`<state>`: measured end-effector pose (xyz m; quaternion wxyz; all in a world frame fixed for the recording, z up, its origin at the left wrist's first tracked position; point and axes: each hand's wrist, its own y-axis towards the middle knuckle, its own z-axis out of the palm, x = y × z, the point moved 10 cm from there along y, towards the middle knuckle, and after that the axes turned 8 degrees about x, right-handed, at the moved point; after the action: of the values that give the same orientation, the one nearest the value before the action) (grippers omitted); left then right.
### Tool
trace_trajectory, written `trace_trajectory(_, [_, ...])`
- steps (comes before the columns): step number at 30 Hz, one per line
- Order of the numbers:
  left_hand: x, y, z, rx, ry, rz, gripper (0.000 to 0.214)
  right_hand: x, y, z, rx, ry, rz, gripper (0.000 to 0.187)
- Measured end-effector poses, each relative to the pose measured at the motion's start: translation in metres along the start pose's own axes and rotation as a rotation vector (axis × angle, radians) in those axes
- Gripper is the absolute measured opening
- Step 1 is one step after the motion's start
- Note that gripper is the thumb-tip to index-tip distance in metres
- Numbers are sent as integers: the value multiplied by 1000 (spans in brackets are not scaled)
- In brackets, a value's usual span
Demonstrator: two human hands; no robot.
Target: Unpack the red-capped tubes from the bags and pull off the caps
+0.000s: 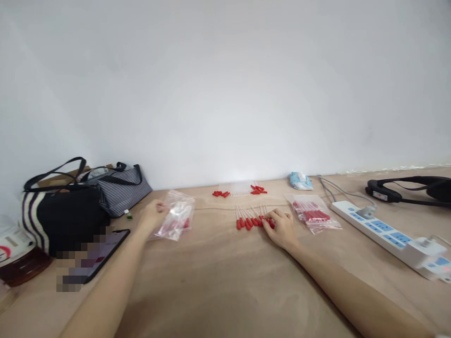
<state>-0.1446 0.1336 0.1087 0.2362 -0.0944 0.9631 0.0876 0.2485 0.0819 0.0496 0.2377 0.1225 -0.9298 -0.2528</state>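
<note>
I see the left hand [152,216] at the middle left of the frame. Its fingers are pinched on the edge of a clear bag [177,217] with red-capped sticks inside, which lies on the surface [218,281]. At the centre, the right hand [282,228] rests with bent fingers on the red ends of the loose sticks [247,221]; I cannot tell if they grasp one. A second bag [313,213] lies just right of it. The label on the jar [14,256] at the lower left is too small to read.
</note>
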Motion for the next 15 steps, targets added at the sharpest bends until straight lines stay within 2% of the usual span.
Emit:
trace_trajectory(1, [15,2,-16,-63,172,-82,29,1,0,0,0,2,-1,14])
trace_trajectory(3, [36,5,-29,-79,252,-140,36,1,0,0,1,7,-4,14])
trace_trajectory(6, [55,2,-29,-55,308,-178,40,2,-1,0,-1,12,-4,14])
trace_trajectory(8, [55,-1,-29,-67,341,-183,43,1,-1,0,-3,17,-4,14])
trace_trajectory(9, [47,-3,-29,-81,369,-133,44,1,-1,0,-3,20,-4,14])
trace_trajectory(11, [15,-9,-21,-78,457,106,38,1,-1,0,-6,26,-7,15])
trace_trajectory(13, [-20,-26,0,-11,561,435,25,1,-1,0,-10,26,-9,15])
trace_trajectory(15, [-38,-47,25,77,641,663,20,0,-1,1,-12,21,-9,14])
